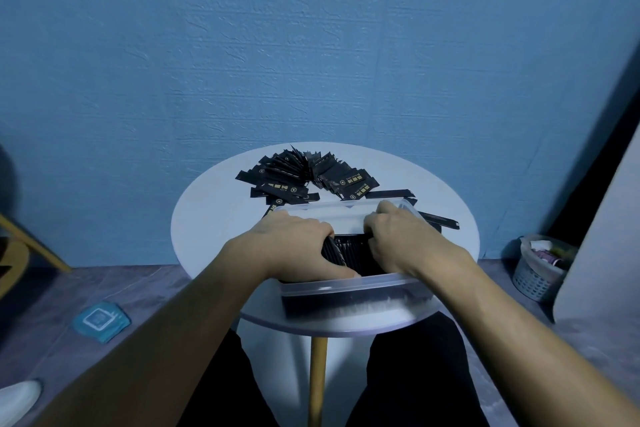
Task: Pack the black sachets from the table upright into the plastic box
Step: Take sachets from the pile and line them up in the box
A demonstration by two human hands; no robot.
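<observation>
Squaring up the row was, as we judged it, the step in hand. Our left hand [294, 246] curled its fingers round the left end of the packed sachets [349, 250], which stood on edge inside the plastic box [346, 284] at the near edge of the table [207, 218]. Our right hand [398, 239] reached down into the box at the right end of the same row. Its fingertips were hidden, so we could not tell whether it pinched the sachets or only pressed against them. The far part of the box looked unfilled. The loose sachets [301, 177] lay fanned in a heap near the far edge of the table, just beyond the box.

To do this well, we judged that both hands ought to squeeze the row together evenly and push it toward the near wall, holding low enough that the thin packets would not buckle or splay. Releasing one end first risked the row toppling flat, so one hand belonged on it while the other fetched more from the heap.
</observation>
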